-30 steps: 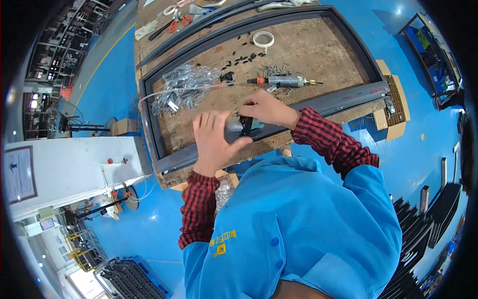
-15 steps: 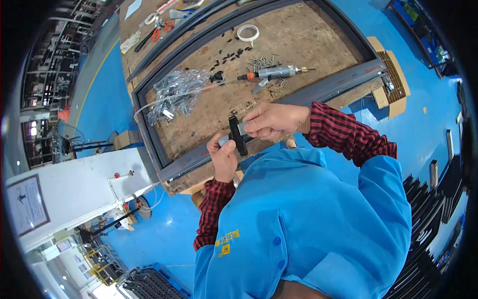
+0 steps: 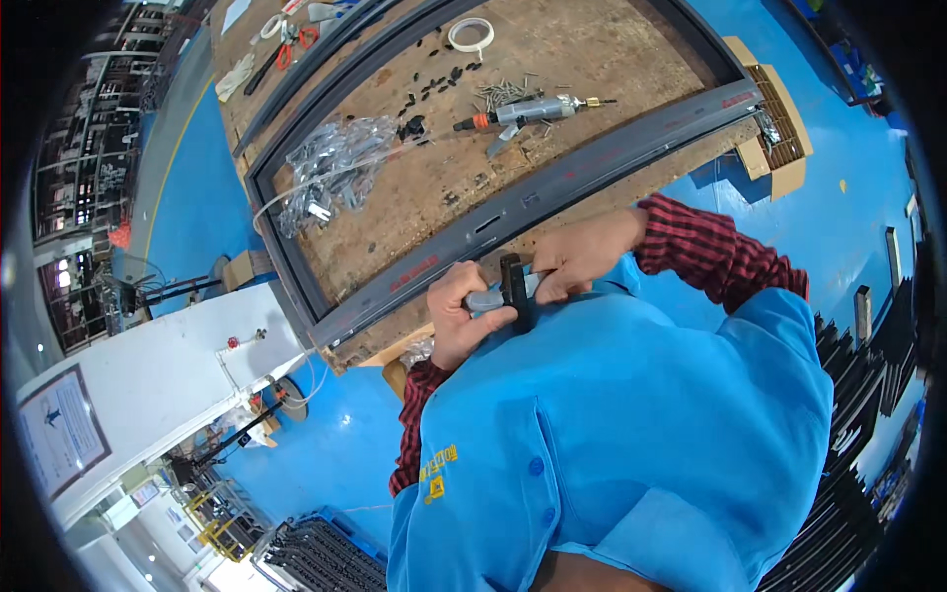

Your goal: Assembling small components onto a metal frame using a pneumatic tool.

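Both hands now sit tight against the chest, drawn back off the bench vs a sec ago. Left hand [image 3: 462,314] wraps the grey end of a small black-and-grey metal fitting [image 3: 513,293]; right hand [image 3: 582,255] pinches its black upright part. Looks like the fitting is being put together in hand, just short of the long dark grey aluminium frame [image 3: 552,187]. Beyond: grey pneumatic screwdriver w/ orange collar [image 3: 528,111], clear plastic bags of hardware [image 3: 335,168], white tape roll [image 3: 472,35]. Framed poster on white partition [image 3: 59,429], far left.
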### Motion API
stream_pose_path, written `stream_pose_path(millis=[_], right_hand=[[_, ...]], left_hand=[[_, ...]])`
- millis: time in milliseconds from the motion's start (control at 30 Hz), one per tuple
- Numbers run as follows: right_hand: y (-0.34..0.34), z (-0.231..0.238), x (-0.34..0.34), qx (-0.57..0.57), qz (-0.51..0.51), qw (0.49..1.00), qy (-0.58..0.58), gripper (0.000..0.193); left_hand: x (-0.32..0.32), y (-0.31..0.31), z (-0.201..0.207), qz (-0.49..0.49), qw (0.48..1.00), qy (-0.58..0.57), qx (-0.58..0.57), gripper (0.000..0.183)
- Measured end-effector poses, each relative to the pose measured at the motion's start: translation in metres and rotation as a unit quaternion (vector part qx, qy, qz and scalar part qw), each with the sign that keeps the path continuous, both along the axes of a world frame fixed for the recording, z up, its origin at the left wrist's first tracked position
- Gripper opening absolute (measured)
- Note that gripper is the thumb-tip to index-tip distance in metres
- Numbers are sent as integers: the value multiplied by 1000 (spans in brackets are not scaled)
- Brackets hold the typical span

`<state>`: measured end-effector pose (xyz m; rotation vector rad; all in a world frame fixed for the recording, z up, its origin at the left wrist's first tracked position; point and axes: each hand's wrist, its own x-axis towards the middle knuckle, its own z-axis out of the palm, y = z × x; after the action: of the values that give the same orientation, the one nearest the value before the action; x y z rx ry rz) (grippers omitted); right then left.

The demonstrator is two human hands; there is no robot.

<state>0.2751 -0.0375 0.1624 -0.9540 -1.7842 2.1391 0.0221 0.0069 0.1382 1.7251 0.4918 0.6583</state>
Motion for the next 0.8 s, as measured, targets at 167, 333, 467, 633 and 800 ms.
stream_pose_path(millis=[167, 333, 467, 633, 800], right_hand=[[8, -13, 1, -4, 35, 998, 51, 18], [16, -17, -17, 37, -175, 965, 191, 19], [16, -14, -27, -37, -274, 936, 219, 25], [23, -21, -26, -22, -298, 925, 235, 26], [29, -31, -34, 21, -301, 919, 254, 25]], left_hand=[[2, 7, 10, 6, 985, 33, 169, 48], [4, 21, 9, 44, 988, 59, 136, 55], [9, 36, 24, 71, 979, 79, 176, 61], [8, 29, 31, 115, 959, 175, 189, 71], [9, 19, 49, 162, 946, 237, 147, 73]])
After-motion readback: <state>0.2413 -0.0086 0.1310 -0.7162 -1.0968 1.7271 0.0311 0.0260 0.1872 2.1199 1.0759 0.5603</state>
